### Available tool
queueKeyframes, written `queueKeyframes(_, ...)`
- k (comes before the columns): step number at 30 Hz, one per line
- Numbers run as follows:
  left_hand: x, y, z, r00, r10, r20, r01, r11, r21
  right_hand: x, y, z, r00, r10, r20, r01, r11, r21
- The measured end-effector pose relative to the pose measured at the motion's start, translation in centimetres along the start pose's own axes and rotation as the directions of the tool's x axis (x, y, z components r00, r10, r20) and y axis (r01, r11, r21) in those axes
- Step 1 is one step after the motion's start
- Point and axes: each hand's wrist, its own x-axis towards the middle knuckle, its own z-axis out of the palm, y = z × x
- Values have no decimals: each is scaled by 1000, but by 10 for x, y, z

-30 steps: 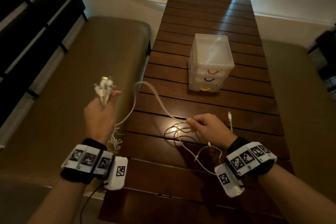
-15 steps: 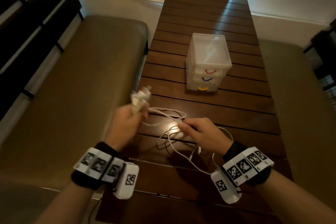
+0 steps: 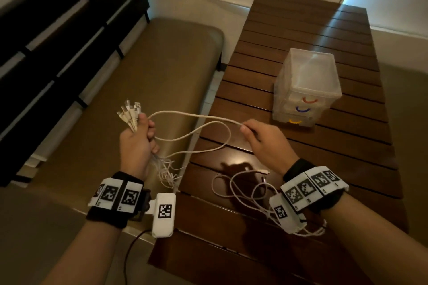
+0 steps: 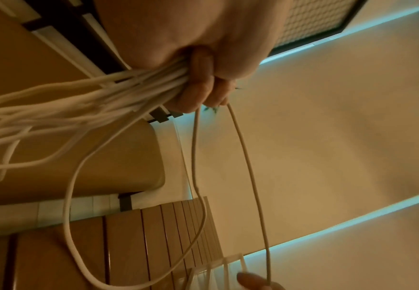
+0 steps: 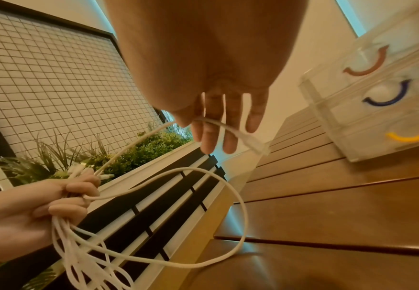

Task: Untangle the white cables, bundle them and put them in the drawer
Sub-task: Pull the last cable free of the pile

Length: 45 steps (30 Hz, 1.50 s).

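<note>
My left hand (image 3: 136, 143) grips a bundle of white cables (image 3: 130, 114), its plug ends fanning up above the fist and loops (image 3: 166, 173) hanging below, out over the bench beside the table. The bundle (image 4: 119, 88) fills the left wrist view. One white cable (image 3: 196, 117) runs from that fist to my right hand (image 3: 261, 143), which pinches its end (image 5: 250, 143) between thumb and fingers above the table's left part. Another tangle of white cable (image 3: 245, 187) lies on the table under my right wrist. The clear drawer unit (image 3: 305, 88) stands behind with all its drawers closed.
The dark slatted wooden table (image 3: 301, 169) runs away from me. A tan cushioned bench (image 3: 139, 76) lies left of it, with a black-and-white slatted backrest (image 3: 58, 30). Plants (image 5: 141, 149) and a gridded panel (image 5: 54, 68) stand behind the bench.
My left hand has swung out left and up with the bundle. The right hand has lifted off the table and drawn one cable taut between the hands. The head view has shifted left.
</note>
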Motion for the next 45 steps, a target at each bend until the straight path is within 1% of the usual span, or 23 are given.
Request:
queueKeyframes(3,2,-3,-13,996,-32,-79,29,999,-44,9,-6,13,1000,16,-26,-17,999,-33)
queueKeyframes(5,4,-8,-20,990,-41,-132,35,998,-46,6,-8,19,999,45,2,-45,999,-3)
queueKeyframes(7,6,-14,-26,983,-45,-177,40,999,-32,-1,-5,23,998,46,44,-46,999,-13)
queueKeyframes(9,8,-20,-30,974,-58,-219,61,998,4,-9,-1,26,996,47,76,-45,998,-35)
queueKeyframes(12,13,-33,-37,957,-83,-279,121,985,121,-18,5,26,992,72,103,-69,997,-31)
queueKeyframes(14,17,-40,-37,957,-88,-276,155,961,230,-23,6,25,990,91,112,-88,996,-31)
queueKeyframes(17,18,-48,-31,974,-87,-209,168,899,405,-27,8,24,980,128,155,-119,991,-61)
queueKeyframes(18,20,-50,-30,975,-82,-206,167,883,439,-28,9,24,975,141,170,-129,989,-79)
queueKeyframes(21,26,-54,-32,962,-102,-253,213,861,462,-32,14,24,966,165,201,-144,983,-117)
queueKeyframes(22,27,-56,-33,962,-101,-252,218,841,495,-33,16,23,964,167,205,-145,982,-120)
queueKeyframes(23,29,-58,-35,968,-90,-234,209,808,551,-34,17,23,963,167,209,-145,982,-118)
queueKeyframes(25,31,-62,-37,986,-37,-165,140,723,676,-36,20,21,960,171,223,-146,981,-124)
queueKeyframes(26,31,-62,-37,992,-11,-126,98,698,709,-37,21,21,957,179,230,-153,980,-130)
queueKeyframes(27,31,-62,-34,995,1,-96,68,696,715,-38,23,21,953,188,235,-161,978,-131)
queueKeyframes(30,29,-56,-28,996,44,-75,15,759,650,-41,28,21,950,201,239,-174,976,-132)
queueKeyframes(32,28,-51,-25,994,84,-64,-27,787,616,-44,29,20,946,211,245,-182,974,-135)
queueKeyframes(36,22,-38,-19,993,108,38,-112,853,510,-49,30,18,933,243,266,-210,967,-147)
queueKeyframes(38,16,-31,-14,990,103,96,-135,886,444,-51,32,15,925,266,273,-230,961,-157)
queueKeyframes(41,1,-28,-4,985,48,166,-110,916,385,-54,31,13,908,302,291,-260,950,-174)
queueKeyframes(43,-12,-31,3,976,22,219,-105,921,375,-56,27,19,900,296,318,-233,947,-222)
queueKeyframes(45,-22,-38,10,962,13,271,-117,921,372,-60,26,29,879,297,372,-187,934,-304)
